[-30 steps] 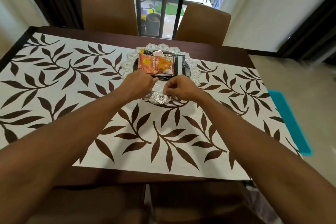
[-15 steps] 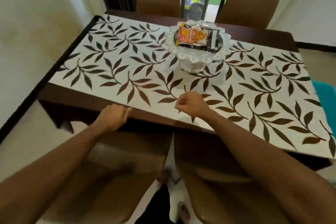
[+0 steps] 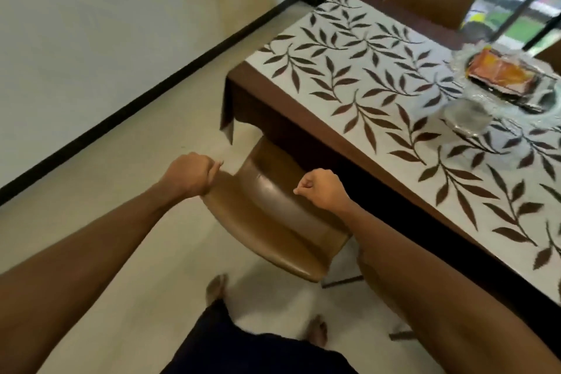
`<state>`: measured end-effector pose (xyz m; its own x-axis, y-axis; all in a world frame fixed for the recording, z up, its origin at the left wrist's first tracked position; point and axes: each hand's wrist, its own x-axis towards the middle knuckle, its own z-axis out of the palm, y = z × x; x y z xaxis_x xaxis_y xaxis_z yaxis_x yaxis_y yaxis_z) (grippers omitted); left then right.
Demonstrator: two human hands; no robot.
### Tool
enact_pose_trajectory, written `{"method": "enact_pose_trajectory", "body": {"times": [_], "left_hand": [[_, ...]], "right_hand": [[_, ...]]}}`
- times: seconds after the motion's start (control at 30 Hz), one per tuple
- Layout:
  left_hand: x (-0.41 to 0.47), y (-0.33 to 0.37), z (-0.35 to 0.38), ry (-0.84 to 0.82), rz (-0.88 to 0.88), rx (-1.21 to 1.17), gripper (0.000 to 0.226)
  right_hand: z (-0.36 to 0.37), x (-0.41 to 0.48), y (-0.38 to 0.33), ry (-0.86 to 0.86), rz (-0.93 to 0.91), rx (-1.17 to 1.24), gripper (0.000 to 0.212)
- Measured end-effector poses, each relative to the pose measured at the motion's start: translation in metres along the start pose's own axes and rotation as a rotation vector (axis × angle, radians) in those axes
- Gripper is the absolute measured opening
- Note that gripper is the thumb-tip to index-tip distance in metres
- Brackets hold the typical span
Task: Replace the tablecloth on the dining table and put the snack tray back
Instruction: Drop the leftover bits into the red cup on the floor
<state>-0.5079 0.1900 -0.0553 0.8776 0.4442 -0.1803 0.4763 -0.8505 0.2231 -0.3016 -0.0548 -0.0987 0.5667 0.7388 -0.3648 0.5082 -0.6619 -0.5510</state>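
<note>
Your left hand (image 3: 189, 174) and right hand (image 3: 321, 188) curl their fingers on nothing over the chair (image 3: 273, 222); the tray (image 3: 464, 115) sits beyond them, right.

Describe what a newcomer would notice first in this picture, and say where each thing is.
The white tablecloth with bold brown leaves fills the right side. Near the picture's right edge stands the snack tray with an orange packet on it. In front, the left hand and right hand hover, fingers curled and empty, over a brown chair.
</note>
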Motion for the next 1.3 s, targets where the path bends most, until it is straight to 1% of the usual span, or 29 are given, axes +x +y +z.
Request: {"method": "enact_pose_trajectory", "body": {"times": [0.1,0.13,0.2,0.23,0.27,0.3,0.4,0.57,0.63,0.77,0.8,0.9,1.03,1.1,1.2,1.3], "left_hand": [[-0.002,-0.051,0.0,0.041,0.004,-0.065,0.054],[-0.001,-0.054,0.003,0.019,0.022,-0.054,0.055],[-0.007,-0.097,0.003,-0.055,0.014,-0.055,0.055],[-0.013,-0.122,0.005,-0.067,0.003,-0.059,0.055],[-0.014,-0.13,0.006,-0.082,0.005,-0.072,0.055],[-0.021,-0.161,0.008,-0.079,-0.021,-0.089,0.055],[-0.027,-0.204,0.004,-0.083,-0.063,-0.119,0.055],[-0.012,-0.287,0.004,-0.106,-0.181,-0.114,0.058],[-0.002,-0.307,0.005,-0.112,-0.207,-0.129,0.059],[0.046,-0.348,0.001,-0.166,-0.25,-0.136,0.059],[0.059,-0.357,-0.001,-0.173,-0.25,-0.132,0.059],[0.104,-0.378,-0.006,-0.208,-0.259,-0.132,0.058],[0.164,-0.397,-0.019,-0.256,-0.256,-0.139,0.059],[0.212,-0.403,-0.032,-0.277,-0.237,-0.141,0.059],[0.283,-0.411,-0.047,-0.28,-0.171,-0.159,0.059],[0.358,-0.411,-0.057,-0.306,-0.079,-0.126,0.059]], "right_hand": [[0.037,0.027,-0.048,-0.01,0.038,-0.02,0.018],[0.043,0.032,-0.054,0.005,0.052,-0.001,0.022],[0.072,0.056,-0.094,0.026,0.079,0.028,0.025],[0.087,0.068,-0.117,0.035,0.089,0.044,0.025],[0.088,0.073,-0.127,0.062,0.1,0.061,0.024],[0.104,0.089,-0.153,0.064,0.091,0.081,0.022],[0.115,0.116,-0.19,0.087,0.132,0.11,0.018],[0.134,0.183,-0.234,0.072,0.129,0.142,0.023],[0.138,0.207,-0.245,0.05,0.13,0.159,0.027],[0.145,0.282,-0.261,-0.021,0.116,0.156,0.04],[0.147,0.301,-0.264,-0.028,0.12,0.172,0.04],[0.151,0.356,-0.269,-0.092,0.125,0.189,0.031],[0.147,0.414,-0.282,-0.18,0.081,0.161,0.038],[0.132,0.447,-0.288,-0.189,0.097,0.159,0.039],[0.101,0.489,-0.292,-0.183,0.139,0.197,0.035],[0.067,0.533,-0.282,-0.124,0.195,0.238,0.034]]}}
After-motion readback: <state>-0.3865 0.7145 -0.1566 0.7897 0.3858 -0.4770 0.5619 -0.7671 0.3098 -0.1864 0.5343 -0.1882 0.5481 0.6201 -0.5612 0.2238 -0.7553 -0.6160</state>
